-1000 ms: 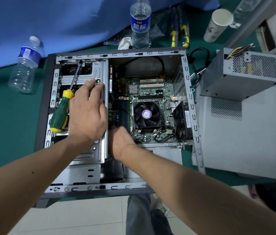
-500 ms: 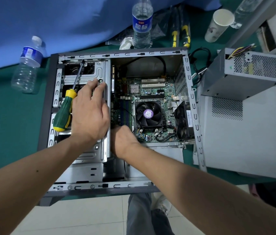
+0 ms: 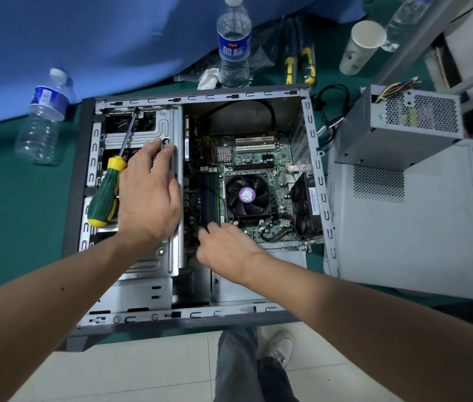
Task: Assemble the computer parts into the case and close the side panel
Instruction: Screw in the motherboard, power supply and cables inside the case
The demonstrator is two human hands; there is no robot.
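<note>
The open grey steel computer case (image 3: 84, 175) lies on its side on the green worktop (image 3: 11, 213), and the action is low in the middle. A moment back the right hand (image 3: 226, 250) was bunched tight against the near edge of the silver drive cage (image 3: 168, 256); now it has slid right and its fingers reach down beside the green motherboard (image 3: 258, 158), just near of the memory slots and close to the black CPU cooler fan (image 3: 246, 195). The fingertips are hidden behind the knuckles, so whether they pinch a cable or connector I cannot tell.

The left hand (image 3: 148, 198) has barely budged: flat on the drive cage, fingers extended and pressing, gripping nothing. The green-and-yellow-handled screwdriver (image 3: 104, 198) lies on the cage just left of that hand, untouched.

That reads as a switch from seating the cage to working at the board edge, probably a lead. Plenty remains: the grey boxy power supply (image 3: 397, 132) sits outside, on the pale grey side panel (image 3: 421, 227) right of the case, which is off.
</note>
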